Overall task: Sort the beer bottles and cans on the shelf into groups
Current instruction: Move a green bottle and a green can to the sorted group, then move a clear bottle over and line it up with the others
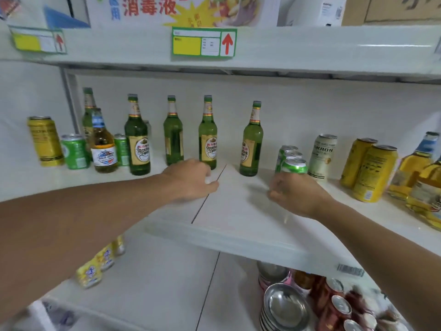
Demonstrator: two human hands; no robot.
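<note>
White shelf (238,211): left hand (191,179) curled on it, right hand (296,192) fingers gripping a green can (294,166) (grip partly hidden).

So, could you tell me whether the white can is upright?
Upright: the white can stands on its base on the shelf, its silver top facing up.

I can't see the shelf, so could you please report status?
Left hand curled, nothing visibly held. Right hand empty, before green cans. Green bottles unsorted.
</note>
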